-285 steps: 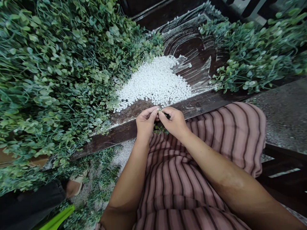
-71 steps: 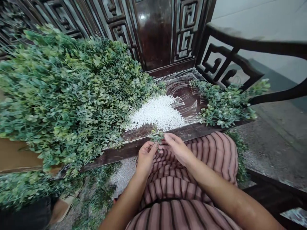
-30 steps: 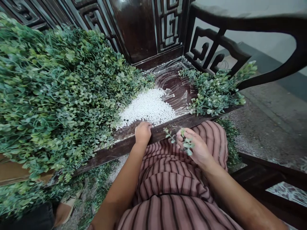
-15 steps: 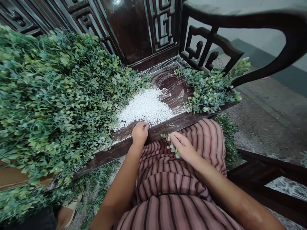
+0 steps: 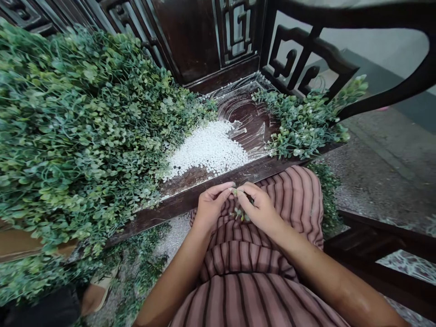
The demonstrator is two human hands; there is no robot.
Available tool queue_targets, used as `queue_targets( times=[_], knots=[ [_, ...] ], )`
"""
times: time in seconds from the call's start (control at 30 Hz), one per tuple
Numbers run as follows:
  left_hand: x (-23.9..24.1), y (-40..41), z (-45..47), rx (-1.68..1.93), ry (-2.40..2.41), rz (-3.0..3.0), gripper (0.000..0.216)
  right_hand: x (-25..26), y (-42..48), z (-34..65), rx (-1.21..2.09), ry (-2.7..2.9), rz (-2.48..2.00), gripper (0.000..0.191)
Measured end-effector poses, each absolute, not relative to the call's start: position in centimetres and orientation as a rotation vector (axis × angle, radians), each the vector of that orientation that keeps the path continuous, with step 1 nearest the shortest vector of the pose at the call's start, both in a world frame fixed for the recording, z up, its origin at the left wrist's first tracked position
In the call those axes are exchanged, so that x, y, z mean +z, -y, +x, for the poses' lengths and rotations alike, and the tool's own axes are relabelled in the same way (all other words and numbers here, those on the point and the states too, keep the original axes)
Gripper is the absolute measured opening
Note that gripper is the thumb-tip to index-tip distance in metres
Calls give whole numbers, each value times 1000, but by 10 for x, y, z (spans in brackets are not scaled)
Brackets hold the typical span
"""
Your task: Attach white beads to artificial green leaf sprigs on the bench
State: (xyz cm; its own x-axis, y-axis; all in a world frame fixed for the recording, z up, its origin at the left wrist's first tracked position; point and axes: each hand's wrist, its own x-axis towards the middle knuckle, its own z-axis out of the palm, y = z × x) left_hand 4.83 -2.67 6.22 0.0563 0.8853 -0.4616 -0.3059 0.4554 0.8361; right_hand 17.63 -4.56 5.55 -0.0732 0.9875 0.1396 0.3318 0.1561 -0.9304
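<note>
Sitting at a dark wooden bench, with a big heap of foliage on its left; wearing striped clothing. Facing a smaller bunch at the right end, then a pile of white beads between both. Holding the left hand nearly closed, cannot tell on what; pinching tightly with the right hand, just before the bench, a small sprig.
</note>
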Motion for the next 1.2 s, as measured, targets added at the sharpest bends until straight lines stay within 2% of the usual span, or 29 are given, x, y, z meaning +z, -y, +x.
queue_targets(
  times=[0.37, 1.2],
  knots=[
    [63, 34, 48, 1007, -1088, 452, 28, 66, 53, 175, 769, 1710, -1355, 16],
    [61, 42, 53, 1010, -1158, 311, 32, 67, 52, 173, 709, 1712, -1428, 21]
  ],
)
